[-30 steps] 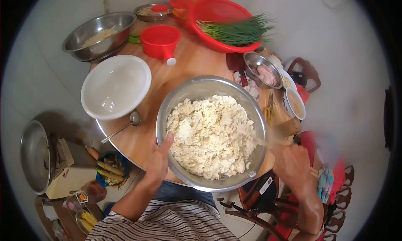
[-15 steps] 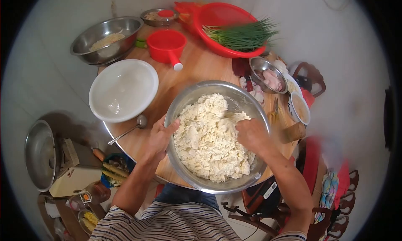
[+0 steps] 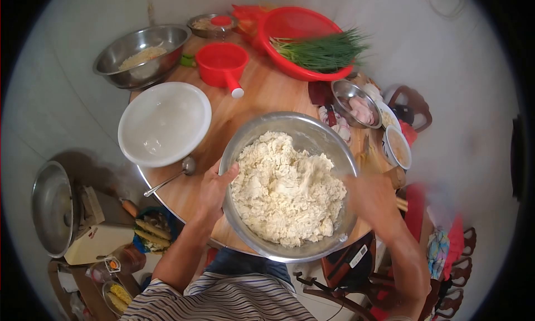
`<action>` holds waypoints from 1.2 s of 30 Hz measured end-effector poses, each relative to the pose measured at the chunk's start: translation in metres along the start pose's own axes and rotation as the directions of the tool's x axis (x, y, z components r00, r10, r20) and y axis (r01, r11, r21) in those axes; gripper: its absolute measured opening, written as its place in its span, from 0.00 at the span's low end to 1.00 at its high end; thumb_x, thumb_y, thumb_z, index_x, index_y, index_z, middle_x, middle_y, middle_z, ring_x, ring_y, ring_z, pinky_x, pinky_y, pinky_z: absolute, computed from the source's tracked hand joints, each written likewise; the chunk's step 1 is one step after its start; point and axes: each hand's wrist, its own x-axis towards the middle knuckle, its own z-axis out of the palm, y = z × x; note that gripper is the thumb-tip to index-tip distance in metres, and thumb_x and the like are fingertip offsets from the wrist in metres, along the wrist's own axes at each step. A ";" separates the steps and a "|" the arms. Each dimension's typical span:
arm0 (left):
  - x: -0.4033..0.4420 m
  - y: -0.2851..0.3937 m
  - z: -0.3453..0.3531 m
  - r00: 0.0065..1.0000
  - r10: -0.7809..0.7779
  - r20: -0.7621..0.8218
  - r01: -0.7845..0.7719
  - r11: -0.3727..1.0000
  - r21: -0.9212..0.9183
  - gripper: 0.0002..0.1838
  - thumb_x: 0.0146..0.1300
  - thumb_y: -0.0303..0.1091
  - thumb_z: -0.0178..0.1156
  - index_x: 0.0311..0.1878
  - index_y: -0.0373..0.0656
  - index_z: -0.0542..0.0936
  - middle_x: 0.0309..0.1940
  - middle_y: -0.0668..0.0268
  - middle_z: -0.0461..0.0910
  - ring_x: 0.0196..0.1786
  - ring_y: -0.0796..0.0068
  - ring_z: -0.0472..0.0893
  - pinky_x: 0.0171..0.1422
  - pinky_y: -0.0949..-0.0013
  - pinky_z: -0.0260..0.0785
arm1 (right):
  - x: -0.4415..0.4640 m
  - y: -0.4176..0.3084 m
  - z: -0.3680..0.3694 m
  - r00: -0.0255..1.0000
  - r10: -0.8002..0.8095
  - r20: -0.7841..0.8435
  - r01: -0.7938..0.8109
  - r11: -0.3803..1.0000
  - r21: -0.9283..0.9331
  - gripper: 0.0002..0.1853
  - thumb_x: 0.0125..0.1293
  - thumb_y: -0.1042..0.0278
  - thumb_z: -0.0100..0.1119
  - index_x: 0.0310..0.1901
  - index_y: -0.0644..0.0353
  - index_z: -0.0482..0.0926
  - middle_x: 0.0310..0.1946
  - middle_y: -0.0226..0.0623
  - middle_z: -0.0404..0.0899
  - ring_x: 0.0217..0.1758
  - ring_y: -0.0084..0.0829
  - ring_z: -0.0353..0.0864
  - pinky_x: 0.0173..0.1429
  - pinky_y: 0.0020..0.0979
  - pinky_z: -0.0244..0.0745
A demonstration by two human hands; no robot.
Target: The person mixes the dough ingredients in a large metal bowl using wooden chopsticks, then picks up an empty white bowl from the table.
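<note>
A steel mixing bowl [image 3: 245,132] sits at the near edge of the table, holding a large mass of shaggy, pale dough [image 3: 287,195]. My left hand [image 3: 214,190] grips the bowl's left rim, with the thumb over the edge on the inside. At the right rim, my right hand [image 3: 374,201] is smeared by motion. Its fingers do not show clearly, and whether they touch the bowl I cannot tell. Left of the bowl lie a metal ladle [image 3: 173,176] and a wide white bowl [image 3: 129,132].
Behind stand a red dipper [image 3: 214,78], a red basin [image 3: 304,73] with green scallions [image 3: 320,52], and a steel basin [image 3: 108,70]. At right are a small steel bowl [image 3: 343,92] with pinkish meat and a white bowl [image 3: 405,164]. A dark chair [image 3: 351,265] stands below right.
My right hand has come out of the dough and moved right, to the bowl's rim. My left hand keeps its hold. The view has shifted slightly.
</note>
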 end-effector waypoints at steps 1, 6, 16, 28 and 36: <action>0.000 -0.001 -0.001 1.000 -0.010 -0.014 0.010 1.000 0.023 0.22 0.76 0.35 0.61 0.68 0.33 0.77 0.55 0.59 0.85 0.52 0.72 0.84 0.58 0.67 0.78 | 0.018 0.007 0.008 0.999 0.007 -0.034 -0.006 0.999 0.035 0.07 0.60 0.72 0.60 0.34 0.60 0.88 0.27 0.49 0.85 0.32 0.50 0.87 0.38 0.48 0.80; 0.001 0.000 0.003 0.999 -0.002 -0.046 0.007 0.995 0.101 0.22 0.76 0.35 0.61 0.67 0.33 0.77 0.54 0.59 0.85 0.52 0.73 0.85 0.59 0.67 0.78 | 0.095 -0.001 0.049 0.987 -0.040 -0.158 0.066 0.984 0.168 0.07 0.61 0.70 0.60 0.29 0.60 0.86 0.27 0.48 0.84 0.33 0.51 0.86 0.39 0.49 0.79; -0.002 0.005 0.007 0.999 0.010 -0.053 -0.007 0.999 0.049 0.21 0.77 0.34 0.59 0.67 0.31 0.76 0.53 0.57 0.85 0.51 0.71 0.86 0.58 0.67 0.79 | 0.021 -0.042 0.016 0.926 -0.359 0.117 0.352 0.933 0.076 0.28 0.56 0.68 0.67 0.61 0.61 0.79 0.27 0.44 0.83 0.31 0.44 0.87 0.35 0.45 0.80; -0.005 0.006 0.006 0.999 -0.008 -0.033 0.009 0.999 0.041 0.23 0.77 0.37 0.60 0.67 0.31 0.75 0.54 0.57 0.85 0.51 0.70 0.86 0.57 0.67 0.80 | -0.045 -0.046 -0.019 0.925 -0.371 0.087 0.350 0.918 0.188 0.20 0.58 0.70 0.62 0.54 0.49 0.84 0.25 0.37 0.83 0.25 0.45 0.84 0.30 0.45 0.76; 0.001 -0.001 -0.004 1.000 0.004 0.012 -0.005 0.995 0.096 0.21 0.75 0.33 0.62 0.66 0.31 0.78 0.54 0.57 0.86 0.51 0.71 0.86 0.57 0.67 0.80 | 0.021 -0.031 0.032 0.975 -0.213 0.056 0.196 0.955 0.221 0.11 0.61 0.71 0.58 0.39 0.51 0.89 0.27 0.45 0.85 0.29 0.48 0.86 0.35 0.47 0.78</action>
